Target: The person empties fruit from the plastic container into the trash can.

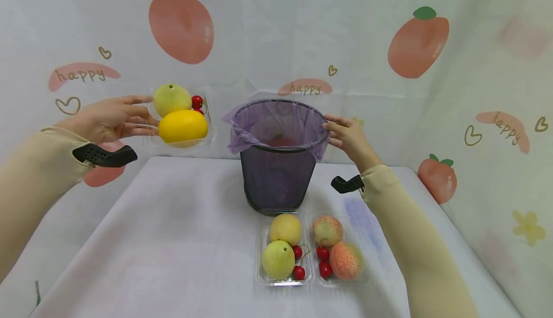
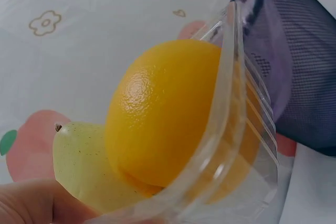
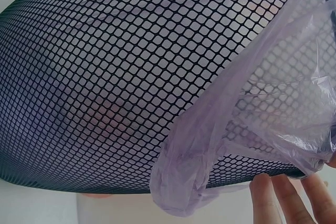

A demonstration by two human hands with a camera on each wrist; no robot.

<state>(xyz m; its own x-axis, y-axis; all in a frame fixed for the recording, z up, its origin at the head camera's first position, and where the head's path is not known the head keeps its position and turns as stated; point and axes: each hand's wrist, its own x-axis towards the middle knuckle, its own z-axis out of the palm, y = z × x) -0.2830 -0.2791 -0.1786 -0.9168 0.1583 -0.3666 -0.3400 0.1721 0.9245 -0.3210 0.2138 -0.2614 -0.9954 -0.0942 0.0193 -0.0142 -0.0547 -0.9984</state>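
Note:
My left hand (image 1: pixel 118 116) grips the left edge of a clear plastic tray (image 1: pixel 210 116), raised in the air left of the bin and tilted so its contents face me. A bright yellow lemon-like fruit (image 1: pixel 183 126), a pale green pear (image 1: pixel 172 99) and red cherries (image 1: pixel 197 102) lie in it. With its fingers at the right rim, my right hand (image 1: pixel 347 135) holds a black mesh wastebasket (image 1: pixel 278 179). A purple bin liner (image 1: pixel 242 135) is folded over that rim. In the right wrist view the fingertips (image 3: pixel 262 192) press against mesh and liner.
Two more clear trays stand on the white table (image 1: pixel 186 241) before the bin. The left tray (image 1: pixel 282 282) holds a green pear (image 1: pixel 278 259), a yellow fruit (image 1: pixel 286 229) and cherries; the right tray (image 1: pixel 360 277) holds two speckled peaches (image 1: pixel 345 260) and cherries. A fruit-print curtain (image 1: pixel 268 30) hangs behind.

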